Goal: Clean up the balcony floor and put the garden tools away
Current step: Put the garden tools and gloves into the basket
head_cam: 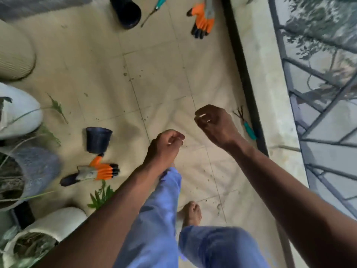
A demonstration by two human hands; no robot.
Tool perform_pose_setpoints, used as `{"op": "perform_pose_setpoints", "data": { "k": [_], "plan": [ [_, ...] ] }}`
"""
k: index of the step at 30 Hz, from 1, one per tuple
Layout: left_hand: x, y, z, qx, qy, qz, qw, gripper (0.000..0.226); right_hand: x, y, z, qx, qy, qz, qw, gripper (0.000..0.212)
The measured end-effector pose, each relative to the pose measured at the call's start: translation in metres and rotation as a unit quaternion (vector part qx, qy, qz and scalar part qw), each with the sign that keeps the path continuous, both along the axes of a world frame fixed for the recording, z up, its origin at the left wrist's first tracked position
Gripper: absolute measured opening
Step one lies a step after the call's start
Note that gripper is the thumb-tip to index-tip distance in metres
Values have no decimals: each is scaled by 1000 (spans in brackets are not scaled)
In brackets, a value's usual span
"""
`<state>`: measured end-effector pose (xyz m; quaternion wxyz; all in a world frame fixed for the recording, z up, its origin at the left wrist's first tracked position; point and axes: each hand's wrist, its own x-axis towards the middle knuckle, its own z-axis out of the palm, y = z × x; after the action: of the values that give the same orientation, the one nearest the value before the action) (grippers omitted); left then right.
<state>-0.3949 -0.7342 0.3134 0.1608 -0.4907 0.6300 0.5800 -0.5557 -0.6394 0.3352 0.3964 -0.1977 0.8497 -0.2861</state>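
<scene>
garden tools lie scattered over the balcony floor (158, 60), none of them picked up yet, so by my reckoning the tidying is only at its start. both of the person's hands hang in the air over the tiles: the left hand (164, 147) and the right hand (214, 123) each have the fingers curled in loosely, and i can see nothing held in either, though the picture is blurred.

nearest the right hand is a small hand rake (246, 123), dark thin metal prongs on a teal handle, lying beside the black strip at the foot of the parapet. that looks the likeliest first pick: it calls for a stoop and a grip round the slim handle, away from the prongs. a second teal-handled tool (154, 9) with a thin metal shaft lies at the far end, just beside a tipped black plastic pot (126, 11).

two orange and black gloves, rubbery at the fingertips with grey fabric cuffs, lie well apart: one far glove (202, 21), one near glove (96, 171) close to an upright black pot (98, 139). crumbs of soil and green cuttings (99, 197) dot the pale, smooth tiles, so sweeping is wanted too. ribbed and rounded planters (17, 55) stand along the left.
</scene>
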Motion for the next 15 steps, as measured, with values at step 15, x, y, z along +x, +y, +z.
{"op": "perform_pose_setpoints", "data": {
  "k": [15],
  "plan": [
    [-179,-164,-48,-3,4,86,996,23,-198,-184,-72,32,13,161,986,14]
  ]
}}
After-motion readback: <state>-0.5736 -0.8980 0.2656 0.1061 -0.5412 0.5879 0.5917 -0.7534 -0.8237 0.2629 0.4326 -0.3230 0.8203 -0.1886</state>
